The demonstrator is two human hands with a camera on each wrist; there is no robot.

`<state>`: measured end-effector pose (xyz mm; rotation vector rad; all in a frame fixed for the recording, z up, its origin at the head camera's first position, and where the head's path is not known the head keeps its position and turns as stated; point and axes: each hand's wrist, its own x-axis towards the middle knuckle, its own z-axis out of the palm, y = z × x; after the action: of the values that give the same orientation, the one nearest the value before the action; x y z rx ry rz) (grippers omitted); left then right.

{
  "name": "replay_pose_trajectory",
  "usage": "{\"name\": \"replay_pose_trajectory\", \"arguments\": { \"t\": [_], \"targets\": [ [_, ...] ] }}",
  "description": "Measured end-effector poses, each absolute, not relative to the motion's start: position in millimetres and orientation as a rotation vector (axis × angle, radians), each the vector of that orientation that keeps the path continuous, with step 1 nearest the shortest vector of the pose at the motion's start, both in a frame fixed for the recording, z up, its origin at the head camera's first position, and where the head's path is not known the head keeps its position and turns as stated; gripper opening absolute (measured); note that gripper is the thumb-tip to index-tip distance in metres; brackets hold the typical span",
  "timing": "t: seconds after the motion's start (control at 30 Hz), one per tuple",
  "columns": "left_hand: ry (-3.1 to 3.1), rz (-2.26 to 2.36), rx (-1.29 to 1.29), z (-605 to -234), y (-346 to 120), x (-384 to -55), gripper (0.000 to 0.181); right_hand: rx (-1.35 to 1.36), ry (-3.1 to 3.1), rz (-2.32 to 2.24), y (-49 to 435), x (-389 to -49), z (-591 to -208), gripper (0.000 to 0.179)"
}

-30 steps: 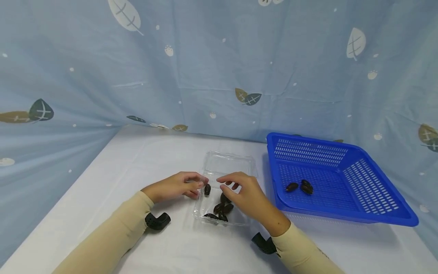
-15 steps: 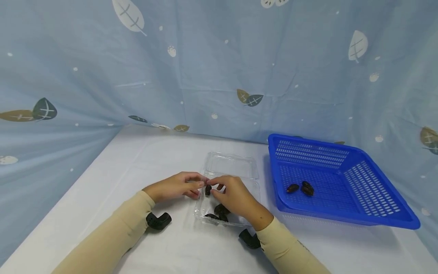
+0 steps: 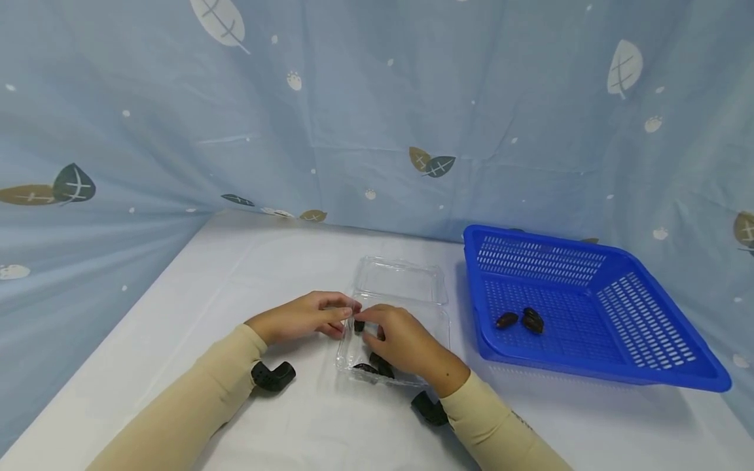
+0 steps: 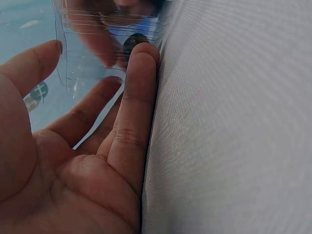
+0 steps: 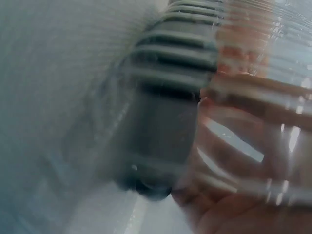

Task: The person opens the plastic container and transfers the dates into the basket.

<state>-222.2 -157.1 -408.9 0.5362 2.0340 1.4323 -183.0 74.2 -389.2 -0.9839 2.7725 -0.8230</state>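
A clear plastic clamshell box (image 3: 347,356) lies on the white table with its lid (image 3: 400,280) folded back. Several dark brown, shiny dates (image 3: 383,366) lie in its near part, partly hidden by my right hand. My right hand (image 3: 406,340) reaches into the box, with index finger and thumb at either end of one date (image 3: 359,326) by the left wall. My left hand (image 3: 306,317) rests against the outside of that wall, fingers fairly straight. In the left wrist view, its fingertips (image 4: 142,61) touch the plastic, with a date (image 4: 134,45) behind it.
A blue perforated basket (image 3: 595,373) stands to the right of the box, holding several dates (image 3: 532,322). Behind the table hangs a blue curtain (image 3: 353,118) with leaf prints. Black wrist-worn pieces (image 3: 273,376) sit below both wrists.
My right hand has moved left and down into the box, reaching the date at the left wall. My left hand stays at the box's side. The basket's dates have not moved.
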Motion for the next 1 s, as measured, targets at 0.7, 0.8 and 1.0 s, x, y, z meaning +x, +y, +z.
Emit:
{"name": "replay_pose_trajectory", "arguments": {
  "t": [0.7,0.8,1.0],
  "targets": [
    [2.019,1.449,0.532,-408.9,-155.8,-222.3,0.049,-0.897,2.828,-0.795,74.9,-182.5,-390.7,0.028],
    [2.009,1.457,0.544,-407.9,-155.6,-222.3,0.049,-0.922,2.833,-0.766,75.2,-182.7,-390.5,0.033],
    [2.004,1.459,0.53,-408.3,-155.3,-222.5,0.049,-0.956,2.841,-0.742,75.3,-182.4,-392.0,0.031]
  ]
}}
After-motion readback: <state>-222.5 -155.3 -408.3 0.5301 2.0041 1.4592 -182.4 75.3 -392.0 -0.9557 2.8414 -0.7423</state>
